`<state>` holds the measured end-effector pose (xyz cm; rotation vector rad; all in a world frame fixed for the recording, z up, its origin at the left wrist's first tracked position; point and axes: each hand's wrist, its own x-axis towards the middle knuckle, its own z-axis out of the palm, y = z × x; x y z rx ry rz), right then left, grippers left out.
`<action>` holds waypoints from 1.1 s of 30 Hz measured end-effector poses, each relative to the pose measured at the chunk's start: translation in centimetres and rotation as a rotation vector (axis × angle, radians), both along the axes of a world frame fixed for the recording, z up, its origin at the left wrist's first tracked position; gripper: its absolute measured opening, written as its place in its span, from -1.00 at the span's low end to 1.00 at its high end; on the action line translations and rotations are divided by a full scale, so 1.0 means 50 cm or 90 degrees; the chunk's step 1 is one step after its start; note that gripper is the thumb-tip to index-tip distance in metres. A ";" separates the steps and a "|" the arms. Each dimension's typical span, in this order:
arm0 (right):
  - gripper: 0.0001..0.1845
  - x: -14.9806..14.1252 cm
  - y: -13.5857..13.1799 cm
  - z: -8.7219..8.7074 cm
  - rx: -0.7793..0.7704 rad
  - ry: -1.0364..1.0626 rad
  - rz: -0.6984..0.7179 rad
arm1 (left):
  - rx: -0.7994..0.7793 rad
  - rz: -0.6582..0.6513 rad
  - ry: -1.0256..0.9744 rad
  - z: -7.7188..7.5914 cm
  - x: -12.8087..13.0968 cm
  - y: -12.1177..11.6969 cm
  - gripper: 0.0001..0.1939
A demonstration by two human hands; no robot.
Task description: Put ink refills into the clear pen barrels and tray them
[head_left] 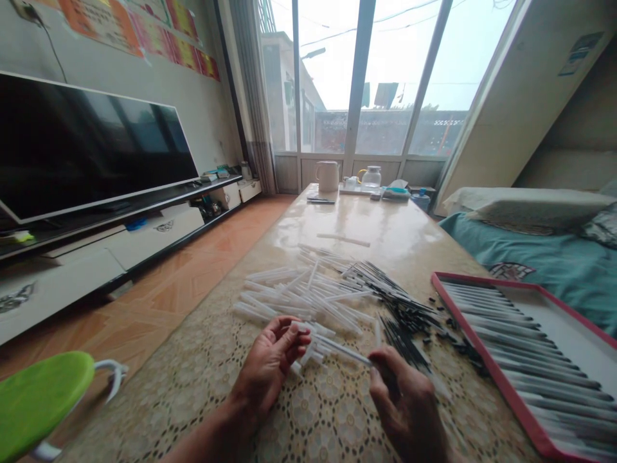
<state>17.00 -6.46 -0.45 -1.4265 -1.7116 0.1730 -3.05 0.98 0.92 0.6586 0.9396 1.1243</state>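
My left hand (270,360) pinches the end of a translucent pen barrel between thumb and fingers. From there a thin greyish pen refill (349,354) runs across to my right hand (405,402), whose thumb and fingers are closed on its near end. How far the refill sits inside the barrel is too blurred to tell. Just beyond my hands lies a loose pile of clear pen barrels (299,289). Dark-tipped refills (400,299) are heaped to its right, and small black caps (463,341) are scattered beside them.
A red-rimmed box (486,341) at the right holds a row of pens. The table has a patterned cover (202,373). A kettle (328,176), a glass jug (371,177) and a tray stand at its far end. On the left are a green stool (45,399) and a television (96,148).
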 end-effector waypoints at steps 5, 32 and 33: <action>-0.86 0.000 0.003 0.000 0.000 -0.017 0.010 | 0.014 -0.030 -0.004 0.002 0.005 -0.003 -0.75; -0.65 0.000 0.008 -0.005 -0.087 -0.114 0.144 | 0.229 -0.218 0.063 -0.017 0.009 -0.037 -0.82; -0.64 0.002 0.008 -0.003 -0.129 -0.077 0.162 | 0.236 -0.223 0.066 -0.016 0.009 -0.039 -0.83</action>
